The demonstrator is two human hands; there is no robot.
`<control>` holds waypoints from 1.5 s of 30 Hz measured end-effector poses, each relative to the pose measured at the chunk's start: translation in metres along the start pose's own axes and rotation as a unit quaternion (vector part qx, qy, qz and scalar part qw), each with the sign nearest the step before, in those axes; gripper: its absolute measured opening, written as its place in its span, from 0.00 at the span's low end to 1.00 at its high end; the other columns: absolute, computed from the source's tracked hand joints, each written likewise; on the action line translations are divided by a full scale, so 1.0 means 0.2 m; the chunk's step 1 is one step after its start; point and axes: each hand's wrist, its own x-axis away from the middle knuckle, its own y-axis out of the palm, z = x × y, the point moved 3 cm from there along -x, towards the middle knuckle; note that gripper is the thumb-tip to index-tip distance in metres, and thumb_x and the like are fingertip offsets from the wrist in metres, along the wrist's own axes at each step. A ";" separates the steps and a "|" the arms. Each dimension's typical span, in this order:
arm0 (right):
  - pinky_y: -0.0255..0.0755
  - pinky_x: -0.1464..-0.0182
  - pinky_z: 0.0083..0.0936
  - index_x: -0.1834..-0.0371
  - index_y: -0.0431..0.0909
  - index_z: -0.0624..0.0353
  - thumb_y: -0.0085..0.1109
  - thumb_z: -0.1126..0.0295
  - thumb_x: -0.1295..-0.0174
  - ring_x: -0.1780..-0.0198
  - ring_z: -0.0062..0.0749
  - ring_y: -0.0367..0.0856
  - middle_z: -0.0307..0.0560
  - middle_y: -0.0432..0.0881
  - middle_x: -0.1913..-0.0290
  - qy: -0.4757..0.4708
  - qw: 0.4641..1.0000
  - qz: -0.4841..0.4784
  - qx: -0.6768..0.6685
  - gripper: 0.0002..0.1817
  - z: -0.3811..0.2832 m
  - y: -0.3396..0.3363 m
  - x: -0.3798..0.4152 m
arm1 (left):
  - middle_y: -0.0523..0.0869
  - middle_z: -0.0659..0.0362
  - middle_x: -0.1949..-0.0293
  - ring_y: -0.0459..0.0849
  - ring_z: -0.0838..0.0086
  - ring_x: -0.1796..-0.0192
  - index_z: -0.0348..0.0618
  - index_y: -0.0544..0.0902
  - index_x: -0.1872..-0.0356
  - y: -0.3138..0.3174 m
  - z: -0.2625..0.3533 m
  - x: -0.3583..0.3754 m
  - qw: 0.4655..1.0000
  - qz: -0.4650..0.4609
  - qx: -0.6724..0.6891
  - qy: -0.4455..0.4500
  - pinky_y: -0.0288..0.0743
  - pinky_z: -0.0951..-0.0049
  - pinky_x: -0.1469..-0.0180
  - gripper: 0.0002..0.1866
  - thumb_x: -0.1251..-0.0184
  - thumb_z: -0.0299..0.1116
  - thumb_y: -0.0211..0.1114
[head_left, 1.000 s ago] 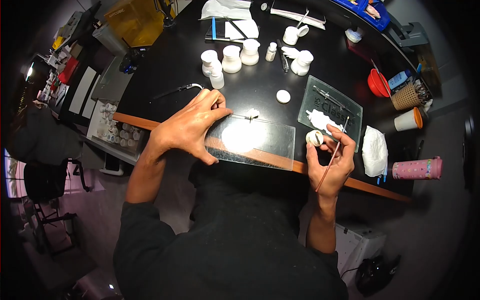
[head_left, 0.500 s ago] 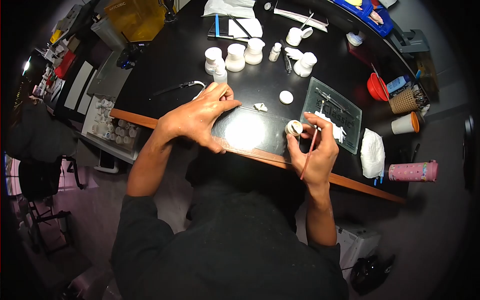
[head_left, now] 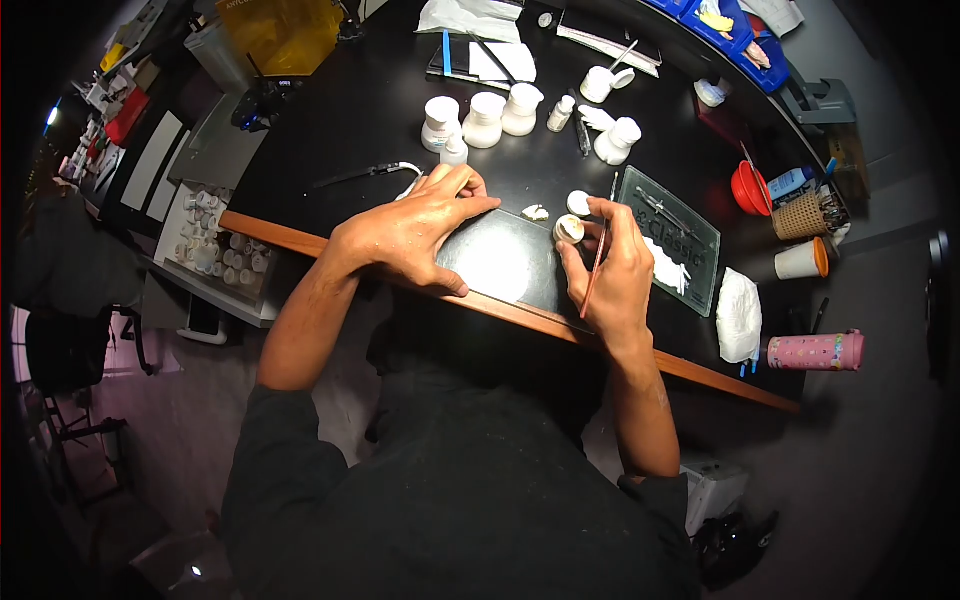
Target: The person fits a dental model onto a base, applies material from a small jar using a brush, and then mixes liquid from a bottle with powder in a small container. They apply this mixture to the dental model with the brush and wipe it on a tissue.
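My left hand [head_left: 425, 228] rests at the table's front edge, thumb and fingers spread around the left side of a clear flat plate [head_left: 505, 262]. My right hand [head_left: 612, 280] holds a small open jar [head_left: 569, 229] between thumb and fingers, above the plate's right end. A thin reddish brush [head_left: 594, 272] is also in this hand, slanting up past the jar. Just behind the jar lies a round white lid [head_left: 578, 203]. A small whitish piece [head_left: 535, 213] sits on the table behind the plate.
White bottles [head_left: 483, 120] stand behind my left hand. A glass tray [head_left: 697, 255] with tools and white strips lies to the right, beside a white wrapped bundle [head_left: 739, 315] and a pink bottle [head_left: 815, 351]. A red bowl [head_left: 750, 188] is farther back.
The jar and brush have moved left with my right hand, closer to the white lid. My left hand stays spread at the plate. The whole view has shifted slightly.
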 end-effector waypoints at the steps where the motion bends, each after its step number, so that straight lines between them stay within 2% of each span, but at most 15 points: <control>1: 0.86 0.49 0.37 0.42 0.76 0.70 0.75 0.81 0.45 0.53 0.50 0.91 0.62 0.85 0.49 -0.004 1.000 -0.001 0.005 0.27 0.00 0.00 -0.02 | 0.71 0.44 0.33 0.67 0.49 0.28 0.32 0.73 0.24 0.01 0.00 0.00 1.000 0.000 -0.001 -0.004 0.63 0.53 0.23 0.61 0.64 0.49 0.88; 6: 0.88 0.47 0.33 0.41 0.76 0.69 0.73 0.85 0.41 0.49 0.44 0.94 0.60 0.87 0.46 -0.035 0.999 -0.016 0.030 0.25 -0.01 0.01 -0.17 | 0.70 0.43 0.31 0.67 0.48 0.28 0.31 0.72 0.23 0.03 0.01 0.02 1.000 0.012 -0.015 -0.019 0.63 0.51 0.22 0.60 0.63 0.48 0.87; 7: 0.85 0.50 0.40 0.43 0.76 0.68 0.72 0.87 0.45 0.51 0.53 0.92 0.62 0.85 0.50 -0.043 0.999 -0.013 0.008 0.25 -0.01 0.02 -0.20 | 0.69 0.43 0.31 0.67 0.47 0.27 0.30 0.72 0.23 0.03 0.02 0.02 0.999 0.014 -0.016 -0.025 0.62 0.51 0.22 0.60 0.62 0.48 0.86; 16: 0.83 0.53 0.42 0.48 0.74 0.65 0.77 0.82 0.45 0.53 0.54 0.92 0.59 0.86 0.55 -0.042 0.995 -0.092 0.013 0.24 0.09 0.11 -0.31 | 0.70 0.41 0.24 0.66 0.45 0.21 0.26 0.75 0.27 0.06 0.16 0.16 0.992 0.124 0.007 -0.022 0.59 0.50 0.19 0.49 0.50 0.42 0.84; 23: 0.82 0.50 0.43 0.45 0.77 0.67 0.81 0.75 0.45 0.55 0.55 0.89 0.62 0.86 0.50 -0.072 0.994 -0.076 0.028 0.27 0.03 0.01 -0.29 | 0.83 0.46 0.33 0.83 0.51 0.33 0.39 0.88 0.37 0.09 0.25 0.25 0.967 0.245 0.072 -0.013 0.77 0.57 0.31 0.31 0.47 0.30 0.82; 27: 0.82 0.49 0.43 0.49 0.84 0.67 0.74 0.65 0.32 0.53 0.56 0.89 0.62 0.88 0.51 -0.097 0.995 -0.008 0.032 0.17 0.00 -0.15 -0.24 | 0.88 0.48 0.43 0.87 0.56 0.39 0.38 0.92 0.49 0.05 0.31 0.25 0.949 0.305 0.083 0.015 0.81 0.61 0.38 0.22 0.49 0.25 0.81; 28: 0.81 0.52 0.41 0.50 0.85 0.68 0.64 0.64 0.24 0.55 0.56 0.88 0.62 0.88 0.55 -0.095 0.995 0.007 0.020 0.14 0.00 -0.22 -0.22 | 0.89 0.48 0.46 0.88 0.56 0.41 0.38 0.92 0.51 0.06 0.30 0.23 0.943 0.316 0.097 0.022 0.81 0.62 0.39 0.20 0.49 0.23 0.80; 31: 0.77 0.60 0.34 0.52 0.85 0.69 0.51 0.65 0.17 0.67 0.44 0.85 0.59 0.86 0.64 -0.050 0.998 0.034 -0.006 0.18 0.04 -0.47 -0.17 | 0.89 0.51 0.54 0.86 0.60 0.49 0.37 0.91 0.58 0.09 0.32 0.18 0.930 0.350 0.090 0.060 0.80 0.64 0.46 0.15 0.50 0.19 0.77; 32: 0.78 0.61 0.30 0.53 0.85 0.69 0.51 0.65 0.17 0.68 0.35 0.85 0.54 0.87 0.64 -0.039 0.998 0.056 -0.006 0.17 0.09 -0.57 -0.17 | 0.88 0.52 0.56 0.86 0.62 0.51 0.36 0.90 0.60 0.11 0.32 0.17 0.925 0.362 0.092 0.066 0.79 0.66 0.48 0.13 0.50 0.18 0.76; 34: 0.80 0.61 0.28 0.54 0.85 0.68 0.49 0.64 0.15 0.67 0.30 0.85 0.50 0.88 0.65 -0.026 0.988 0.153 0.005 0.19 0.15 -0.80 -0.20 | 0.86 0.53 0.59 0.83 0.62 0.52 0.36 0.89 0.61 0.15 0.32 0.15 0.915 0.384 0.101 0.068 0.77 0.66 0.48 0.11 0.48 0.17 0.74; 36: 0.81 0.54 0.26 0.55 0.85 0.66 0.47 0.61 0.13 0.60 0.28 0.87 0.48 0.89 0.61 0.012 0.975 0.223 -0.019 0.21 0.31 -1.10 -0.26 | 0.84 0.53 0.60 0.81 0.63 0.52 0.34 0.88 0.61 0.21 0.31 0.13 0.902 0.417 0.093 0.061 0.76 0.66 0.48 0.10 0.46 0.17 0.73; 37: 0.80 0.51 0.25 0.55 0.85 0.66 0.49 0.60 0.14 0.58 0.26 0.86 0.48 0.89 0.59 0.080 0.966 0.246 0.007 0.20 0.39 -1.29 -0.32 | 0.83 0.53 0.60 0.81 0.63 0.52 0.34 0.88 0.62 0.23 0.30 0.13 0.896 0.431 0.094 0.055 0.75 0.66 0.48 0.09 0.45 0.17 0.72; 40: 0.79 0.54 0.25 0.54 0.86 0.64 0.59 0.63 0.21 0.62 0.23 0.85 0.45 0.91 0.63 0.157 0.921 0.349 0.074 0.14 0.68 -1.83 -0.51 | 0.81 0.52 0.60 0.79 0.63 0.52 0.33 0.87 0.61 0.27 0.28 0.13 0.878 0.471 0.074 0.042 0.74 0.66 0.46 0.07 0.41 0.18 0.70; 43: 0.78 0.61 0.24 0.53 0.86 0.61 0.55 0.61 0.21 0.64 0.21 0.83 0.44 0.93 0.58 0.254 0.868 0.426 0.037 0.15 1.01 -2.26 -0.73 | 0.80 0.53 0.60 0.78 0.64 0.53 0.33 0.85 0.62 0.29 0.28 0.13 0.860 0.506 0.059 0.013 0.72 0.65 0.46 0.03 0.35 0.18 0.65; 45: 0.78 0.66 0.27 0.53 0.86 0.61 0.53 0.59 0.21 0.67 0.23 0.83 0.45 0.92 0.60 0.291 0.875 0.375 0.095 0.17 1.26 -2.42 -0.84 | 0.79 0.54 0.65 0.77 0.63 0.58 0.34 0.83 0.66 0.29 0.29 0.10 0.842 0.539 0.023 0.007 0.71 0.64 0.52 0.01 0.37 0.19 0.64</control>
